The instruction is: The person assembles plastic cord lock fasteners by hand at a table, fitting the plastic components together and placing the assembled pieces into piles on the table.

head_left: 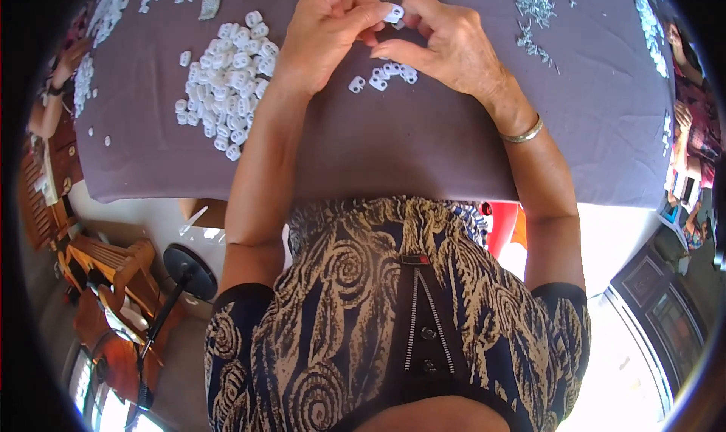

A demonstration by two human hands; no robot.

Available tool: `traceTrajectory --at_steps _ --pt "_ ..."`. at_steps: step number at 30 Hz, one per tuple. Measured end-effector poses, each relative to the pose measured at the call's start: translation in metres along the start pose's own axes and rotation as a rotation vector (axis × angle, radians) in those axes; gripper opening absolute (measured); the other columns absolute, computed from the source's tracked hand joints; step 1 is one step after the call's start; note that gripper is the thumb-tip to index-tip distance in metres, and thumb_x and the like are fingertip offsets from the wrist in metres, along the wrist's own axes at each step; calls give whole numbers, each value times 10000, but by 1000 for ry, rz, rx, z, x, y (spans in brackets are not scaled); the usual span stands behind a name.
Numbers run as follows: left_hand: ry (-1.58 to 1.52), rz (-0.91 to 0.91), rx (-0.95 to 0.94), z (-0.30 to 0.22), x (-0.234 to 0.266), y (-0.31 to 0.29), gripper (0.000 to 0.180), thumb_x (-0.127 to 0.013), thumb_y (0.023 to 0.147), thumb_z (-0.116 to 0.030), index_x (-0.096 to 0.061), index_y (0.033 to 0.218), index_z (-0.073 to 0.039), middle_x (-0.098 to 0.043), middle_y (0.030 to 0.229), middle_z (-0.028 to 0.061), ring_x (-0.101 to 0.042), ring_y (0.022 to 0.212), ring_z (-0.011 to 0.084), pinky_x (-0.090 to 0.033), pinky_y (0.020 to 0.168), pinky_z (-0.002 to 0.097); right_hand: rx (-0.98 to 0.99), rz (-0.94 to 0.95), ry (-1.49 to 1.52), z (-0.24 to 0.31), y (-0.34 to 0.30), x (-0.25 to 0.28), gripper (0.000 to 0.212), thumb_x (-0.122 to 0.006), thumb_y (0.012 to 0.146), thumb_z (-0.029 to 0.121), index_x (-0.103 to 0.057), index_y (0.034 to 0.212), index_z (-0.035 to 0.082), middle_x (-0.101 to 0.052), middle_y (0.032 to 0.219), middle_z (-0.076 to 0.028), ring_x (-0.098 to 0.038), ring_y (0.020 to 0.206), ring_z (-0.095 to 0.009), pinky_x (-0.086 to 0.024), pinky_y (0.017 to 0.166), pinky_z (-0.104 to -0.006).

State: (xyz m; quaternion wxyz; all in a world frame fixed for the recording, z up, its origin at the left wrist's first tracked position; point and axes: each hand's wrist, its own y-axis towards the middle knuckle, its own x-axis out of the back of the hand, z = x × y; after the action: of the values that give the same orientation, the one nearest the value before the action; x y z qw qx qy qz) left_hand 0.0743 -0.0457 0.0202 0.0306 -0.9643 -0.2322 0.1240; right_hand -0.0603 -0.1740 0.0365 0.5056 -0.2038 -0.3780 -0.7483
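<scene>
My left hand (330, 31) pinches a small white plastic piece with a round hole (393, 13) between thumb and fingers, above the far part of the table. My right hand (446, 43) is close beside it, the thumb stretched away from the bent fingers, its index finger near the piece's right edge. I see nothing plainly held in it; its inner fingers are partly hidden. Just below both hands lies a small cluster of similar white pieces (391, 73). Left of my left forearm spreads a large heap of white plastic pieces (227, 77).
A brown cloth covers the table (363, 152). Loose metal nails or pins (537, 5) lie at the far right. More white pieces (113, 9) line the far left edge. Other people's arms (51, 107) show at both sides. A wooden chair (113, 262) stands lower left.
</scene>
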Motion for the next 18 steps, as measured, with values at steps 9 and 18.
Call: traceTrajectory --at_steps 9,18 --pt "722 -325 -183 -55 45 -73 125 -632 845 -52 -650 965 -21 -613 826 16 -554 727 85 -444 630 224 -468 -166 616 -37 -4 -1 319 -556 948 335 -558 772 68 -378 569 85 -321 491 -21 -260 423 -193" --pt "847 -681 -398 -41 69 -78 120 -647 809 -2 -653 925 -32 -615 812 28 -564 697 98 -437 593 232 -71 -150 -45 -33 11 -9 178 -656 832 35 -621 1006 34 -600 917 -41 -606 730 -149 -504 680 -266"
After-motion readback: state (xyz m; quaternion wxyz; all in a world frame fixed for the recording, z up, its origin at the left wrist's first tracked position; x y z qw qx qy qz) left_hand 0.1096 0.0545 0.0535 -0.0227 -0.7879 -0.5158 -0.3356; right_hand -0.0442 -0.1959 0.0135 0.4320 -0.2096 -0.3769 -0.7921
